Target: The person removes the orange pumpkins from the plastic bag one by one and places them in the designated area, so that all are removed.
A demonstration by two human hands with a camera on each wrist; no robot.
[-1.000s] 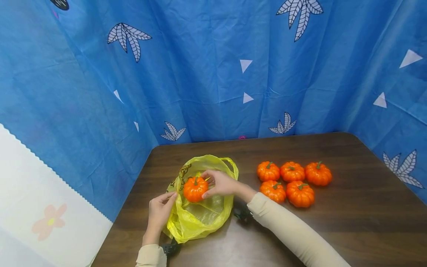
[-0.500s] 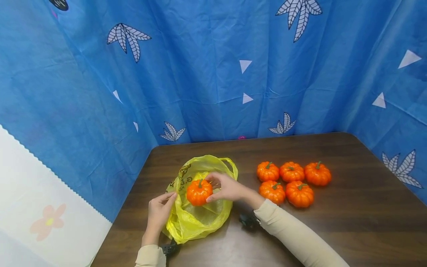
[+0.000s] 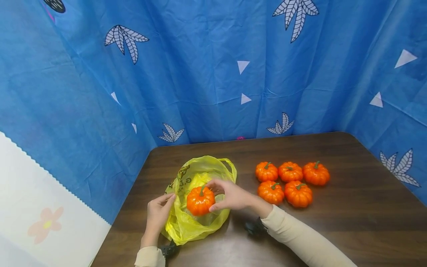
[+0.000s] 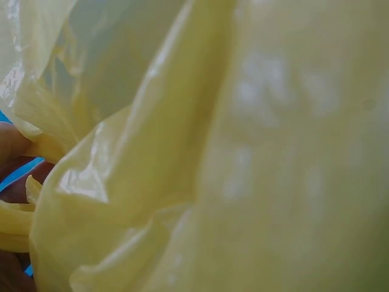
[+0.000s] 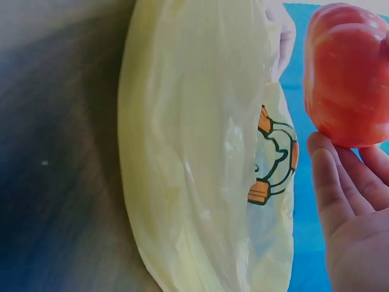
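A small orange pumpkin (image 3: pixel 201 201) with a green stem is gripped between the thumb and fingers of my right hand (image 3: pixel 230 195), over the mouth of a yellow plastic bag (image 3: pixel 197 231). In the right wrist view the pumpkin (image 5: pixel 349 76) appears above the fingertips, beside the bag (image 5: pixel 188 146) with its printed cartoon. My left hand (image 3: pixel 158 214) pinches the bag's left rim. Yellow film fills most of the left wrist view, with parts of the left hand's fingers (image 4: pixel 12 146) at the left edge.
To the right on the dark wooden table (image 3: pixel 350 222), several orange pumpkins (image 3: pixel 289 172) lie in two rows. A blue patterned curtain (image 3: pixel 207 74) hangs behind the table. A white cloth with a flower (image 3: pixel 46 224) is at the left.
My right hand has moved the pumpkin slightly right and toward me, and its position over the bag has shifted nearer the front. The left hand keeps its pinch on the rim.
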